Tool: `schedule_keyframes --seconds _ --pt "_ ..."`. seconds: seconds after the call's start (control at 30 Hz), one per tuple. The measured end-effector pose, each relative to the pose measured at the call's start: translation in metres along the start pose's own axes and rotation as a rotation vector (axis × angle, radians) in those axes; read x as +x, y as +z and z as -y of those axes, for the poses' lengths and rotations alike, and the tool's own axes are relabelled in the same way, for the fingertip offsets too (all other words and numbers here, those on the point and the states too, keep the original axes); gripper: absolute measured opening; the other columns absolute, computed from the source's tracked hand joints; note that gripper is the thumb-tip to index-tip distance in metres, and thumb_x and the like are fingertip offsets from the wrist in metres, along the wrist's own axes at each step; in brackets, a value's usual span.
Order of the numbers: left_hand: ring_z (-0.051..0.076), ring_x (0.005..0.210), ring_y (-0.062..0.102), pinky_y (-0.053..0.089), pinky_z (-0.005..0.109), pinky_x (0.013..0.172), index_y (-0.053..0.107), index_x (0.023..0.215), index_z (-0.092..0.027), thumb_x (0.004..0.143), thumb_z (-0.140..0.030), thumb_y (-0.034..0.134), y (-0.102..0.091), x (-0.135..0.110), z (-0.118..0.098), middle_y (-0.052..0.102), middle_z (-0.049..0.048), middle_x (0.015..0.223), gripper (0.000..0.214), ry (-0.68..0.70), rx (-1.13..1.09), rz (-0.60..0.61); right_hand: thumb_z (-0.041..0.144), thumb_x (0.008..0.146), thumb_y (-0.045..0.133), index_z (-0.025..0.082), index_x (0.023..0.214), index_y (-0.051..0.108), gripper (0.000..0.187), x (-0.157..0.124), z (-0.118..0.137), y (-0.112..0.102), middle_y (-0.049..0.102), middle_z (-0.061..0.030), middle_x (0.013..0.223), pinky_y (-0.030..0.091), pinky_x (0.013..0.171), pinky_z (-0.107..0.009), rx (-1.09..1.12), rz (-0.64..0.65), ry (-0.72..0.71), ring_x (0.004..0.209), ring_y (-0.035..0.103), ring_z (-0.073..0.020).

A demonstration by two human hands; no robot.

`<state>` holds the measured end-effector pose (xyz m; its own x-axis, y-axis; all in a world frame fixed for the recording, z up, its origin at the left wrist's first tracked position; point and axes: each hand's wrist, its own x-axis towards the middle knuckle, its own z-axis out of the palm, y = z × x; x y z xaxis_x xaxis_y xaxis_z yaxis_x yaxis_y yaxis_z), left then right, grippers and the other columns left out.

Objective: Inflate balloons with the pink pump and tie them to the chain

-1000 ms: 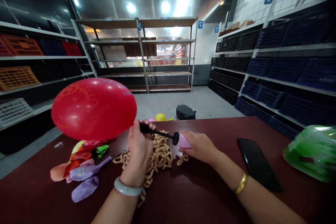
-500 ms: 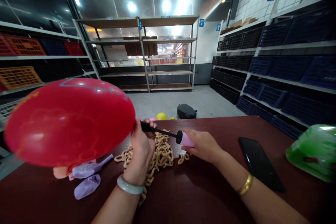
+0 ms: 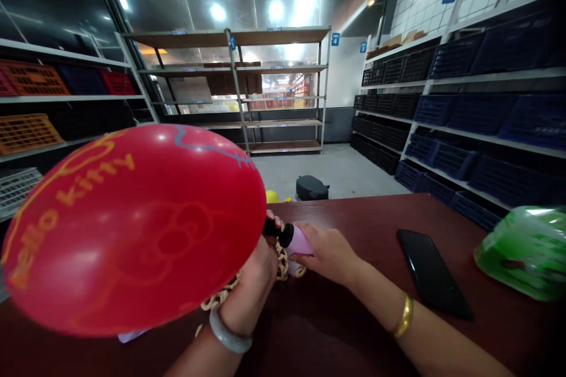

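Observation:
A big red balloon (image 3: 132, 230) with orange print fills the left half of the view, swollen and close to the camera. My left hand (image 3: 254, 280) is closed round the balloon's neck where it sits on the black nozzle of a small hand pump. My right hand (image 3: 327, 250) grips the pump's pink barrel (image 3: 300, 241), pushed in close to the nozzle. Under both hands lies a beige plastic chain (image 3: 283, 265) on the dark red table (image 3: 354, 330). The balloon hides the table's left side.
A black phone (image 3: 431, 274) lies right of my right arm. A green plastic pack (image 3: 524, 253) sits at the far right edge. On the floor beyond the table are a yellow balloon (image 3: 272, 195) and a dark bag (image 3: 312, 187). Shelves with crates line both sides.
The red balloon has grown much bigger and now covers the loose balloons on the table. My right hand has pushed the pink barrel in towards my left hand.

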<state>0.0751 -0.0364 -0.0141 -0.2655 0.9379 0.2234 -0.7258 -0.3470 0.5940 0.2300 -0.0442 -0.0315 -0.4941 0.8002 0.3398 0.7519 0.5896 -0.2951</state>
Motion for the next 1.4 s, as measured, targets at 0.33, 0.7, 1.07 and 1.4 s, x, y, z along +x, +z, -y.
schedule_keyframes --seconds 0.33,0.7,1.07,1.4 --pt "0.015 0.055 0.053 0.043 0.028 0.053 0.046 0.078 -0.020 0.082 -0.037 0.064 -0.030 0.055 -0.062 0.053 -0.0005 0.064 0.025 0.160 -0.028 -0.160 0.051 0.083 0.061 0.025 0.136 0.045 0.061 0.002 -0.036 -0.007 0.062 -0.0083 0.127 0.046 0.088 -0.040 -0.059 0.028 -0.019 0.109 0.061 -0.0280" --pt "0.012 0.058 0.054 0.045 0.026 0.058 0.048 0.079 -0.019 0.078 -0.038 0.071 -0.016 0.028 -0.013 0.055 -0.0007 0.068 0.030 0.102 -0.053 -0.076 0.050 0.086 0.059 0.020 0.135 0.043 0.059 -0.003 -0.023 0.002 0.064 -0.0111 0.122 0.047 0.086 -0.041 -0.089 -0.026 -0.008 0.105 0.063 -0.0288" --pt "0.012 0.061 0.054 0.047 0.026 0.064 0.051 0.082 -0.020 0.080 -0.033 0.069 0.004 -0.007 0.008 0.055 -0.0009 0.072 0.023 -0.041 -0.061 -0.041 0.046 0.085 0.061 0.023 0.136 0.041 0.059 -0.002 -0.003 -0.001 0.064 -0.0087 0.121 0.047 0.084 -0.038 -0.037 -0.010 0.001 0.104 0.063 -0.0272" --pt "0.015 0.057 0.054 0.044 0.029 0.055 0.049 0.078 -0.020 0.082 -0.035 0.066 -0.029 0.050 -0.050 0.055 0.0005 0.067 0.023 0.116 -0.065 -0.143 0.050 0.081 0.063 0.026 0.136 0.045 0.062 0.000 -0.032 -0.003 0.063 -0.0072 0.127 0.047 0.088 -0.040 -0.056 0.018 0.000 0.109 0.062 -0.0285"
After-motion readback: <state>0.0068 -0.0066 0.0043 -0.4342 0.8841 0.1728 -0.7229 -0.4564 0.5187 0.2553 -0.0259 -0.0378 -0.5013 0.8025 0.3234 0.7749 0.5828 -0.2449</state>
